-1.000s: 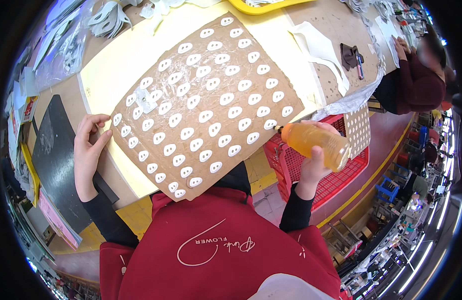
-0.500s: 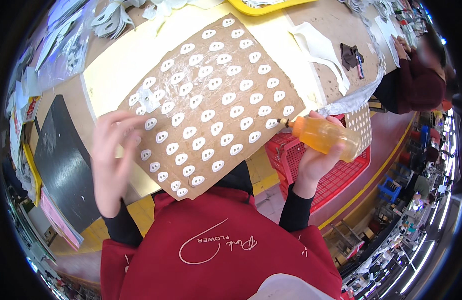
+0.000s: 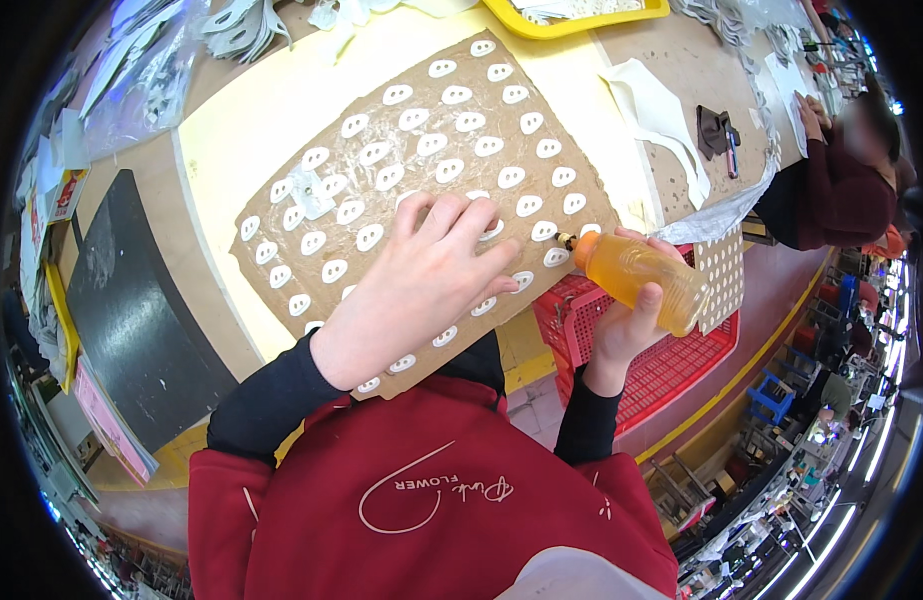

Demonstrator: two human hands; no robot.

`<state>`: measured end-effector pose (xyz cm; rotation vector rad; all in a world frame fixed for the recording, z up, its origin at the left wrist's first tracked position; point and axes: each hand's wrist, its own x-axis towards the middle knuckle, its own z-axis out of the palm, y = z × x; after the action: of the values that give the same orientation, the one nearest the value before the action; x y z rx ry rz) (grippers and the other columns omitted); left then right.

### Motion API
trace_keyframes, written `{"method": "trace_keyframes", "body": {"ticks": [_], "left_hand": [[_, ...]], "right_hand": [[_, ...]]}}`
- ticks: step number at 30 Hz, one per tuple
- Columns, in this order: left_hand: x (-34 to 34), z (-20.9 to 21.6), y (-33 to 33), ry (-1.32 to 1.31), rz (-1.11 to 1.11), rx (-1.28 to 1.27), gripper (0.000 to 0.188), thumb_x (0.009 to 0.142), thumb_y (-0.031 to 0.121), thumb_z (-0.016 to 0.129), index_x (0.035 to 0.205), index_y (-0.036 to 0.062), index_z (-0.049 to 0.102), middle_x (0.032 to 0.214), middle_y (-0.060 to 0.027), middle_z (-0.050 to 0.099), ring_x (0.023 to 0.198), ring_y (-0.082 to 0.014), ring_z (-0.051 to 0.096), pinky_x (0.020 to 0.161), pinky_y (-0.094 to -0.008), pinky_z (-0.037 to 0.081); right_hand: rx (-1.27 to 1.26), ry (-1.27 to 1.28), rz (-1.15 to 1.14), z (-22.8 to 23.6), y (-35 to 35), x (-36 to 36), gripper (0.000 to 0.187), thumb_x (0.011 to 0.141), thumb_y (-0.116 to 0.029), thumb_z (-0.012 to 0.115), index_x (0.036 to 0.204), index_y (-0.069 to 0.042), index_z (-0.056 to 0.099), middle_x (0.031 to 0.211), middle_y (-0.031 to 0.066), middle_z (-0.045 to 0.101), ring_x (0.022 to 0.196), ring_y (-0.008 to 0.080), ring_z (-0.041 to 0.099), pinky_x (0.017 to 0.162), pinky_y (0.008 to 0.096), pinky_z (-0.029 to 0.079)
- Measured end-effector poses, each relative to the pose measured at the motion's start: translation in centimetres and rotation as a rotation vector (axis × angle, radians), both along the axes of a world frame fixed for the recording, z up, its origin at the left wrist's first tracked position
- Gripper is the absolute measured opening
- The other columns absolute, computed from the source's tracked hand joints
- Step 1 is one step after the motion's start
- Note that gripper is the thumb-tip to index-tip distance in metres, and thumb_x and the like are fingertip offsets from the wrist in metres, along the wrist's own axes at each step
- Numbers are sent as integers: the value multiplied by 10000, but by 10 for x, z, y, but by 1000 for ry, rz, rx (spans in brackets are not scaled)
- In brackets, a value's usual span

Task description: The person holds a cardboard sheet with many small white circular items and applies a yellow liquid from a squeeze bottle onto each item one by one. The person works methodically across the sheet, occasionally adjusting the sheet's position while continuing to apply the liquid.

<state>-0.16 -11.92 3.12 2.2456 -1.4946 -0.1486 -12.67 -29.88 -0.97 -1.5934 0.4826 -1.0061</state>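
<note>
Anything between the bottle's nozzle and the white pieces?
Nothing visible between the nozzle of the bottle in the right hand and the nearest white pieces. Farther left, the left hand blocks other pieces beneath it on the brown sheet.

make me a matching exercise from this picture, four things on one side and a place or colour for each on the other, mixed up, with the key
Things
1. squeeze bottle
2. tray
3. brown sheet
4. basket

Descriptions
a. yellow, at the top of the view
b. beneath the left hand, dotted with white pieces
c. red, with perforated walls
d. amber, held in the right hand

Right pairs: 1-d, 2-a, 3-b, 4-c
</note>
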Motion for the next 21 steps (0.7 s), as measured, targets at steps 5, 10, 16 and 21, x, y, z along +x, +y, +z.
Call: {"method": "trace_keyframes", "body": {"ticks": [5,10,16,21], "left_hand": [[-5,-6,-6,-43,59,8,355,801,374,663,1095,177,629,1114,-59,521,1099,-217,473,984,-464,280],[-7,-7,-5,-84,77,26,357,779,379,681,1081,195,633,1134,-46,513,1122,-211,458,993,-492,261],[-8,-10,-6,-92,98,-8,359,757,375,699,1061,195,633,1136,-34,502,1129,-207,439,1000,-504,244],[-11,-13,-6,-116,109,-10,374,747,388,704,1060,197,630,1129,-28,499,1125,-202,432,1003,-509,233]], "right_hand": [[58,-10,64,-1,0,-2,561,836,-434,670,1133,9,492,1015,225,630,976,301,635,836,396,531],[16,25,76,-2,5,-2,592,842,-476,640,1132,19,496,997,243,629,949,317,647,809,397,546],[51,34,126,-2,15,-4,639,802,-481,700,1151,6,475,1040,232,625,992,297,628,826,381,535],[1,82,198,0,15,-3,701,736,-423,804,1191,-22,453,1132,185,617,1058,241,589,888,347,483]]}}
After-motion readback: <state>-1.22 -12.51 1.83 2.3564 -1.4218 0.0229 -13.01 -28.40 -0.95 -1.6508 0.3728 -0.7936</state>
